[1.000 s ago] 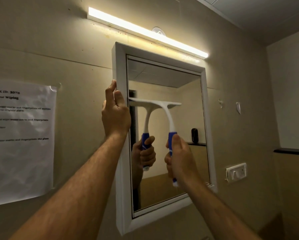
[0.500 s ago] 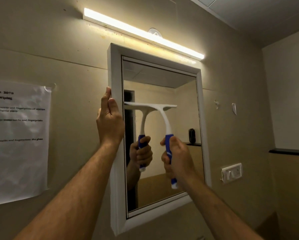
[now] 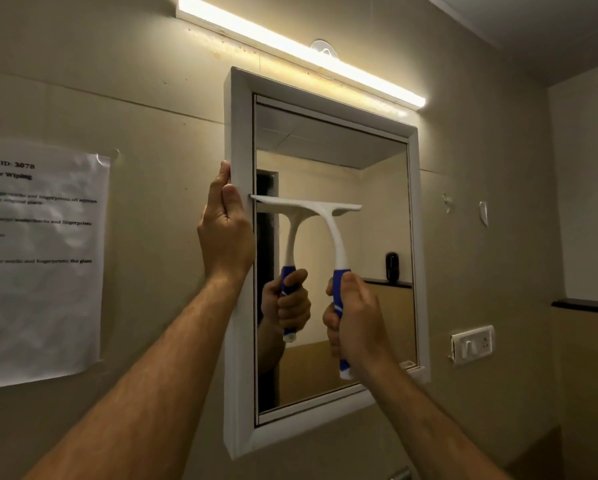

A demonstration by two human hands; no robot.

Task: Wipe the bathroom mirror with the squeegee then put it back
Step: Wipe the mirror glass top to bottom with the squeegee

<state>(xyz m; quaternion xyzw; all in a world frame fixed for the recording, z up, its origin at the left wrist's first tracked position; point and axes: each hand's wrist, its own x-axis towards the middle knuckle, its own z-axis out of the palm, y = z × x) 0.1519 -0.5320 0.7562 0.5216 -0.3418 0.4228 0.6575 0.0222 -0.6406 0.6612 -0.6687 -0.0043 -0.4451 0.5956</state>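
A white-framed mirror [image 3: 239,140] hangs on the beige wall. The squeegee [image 3: 332,230], white with a blue handle, has its blade lying level against the glass at about mid-height, left end close to the frame. My right hand [image 3: 354,323] is shut on the blue handle below the blade. My left hand [image 3: 224,230] grips the mirror frame's left edge, with the thumb on its front face. The glass reflects the squeegee and my right hand.
A long lit tube light [image 3: 301,50] runs above the mirror. A printed task sheet [image 3: 37,265] is taped to the wall at left. A white switch plate [image 3: 472,344] sits right of the mirror, and a dark ledge [image 3: 585,304] juts out at far right.
The squeegee blade has slid a little down the glass under my right hand. My left hand stays on the frame's left edge. The view has shifted slightly.
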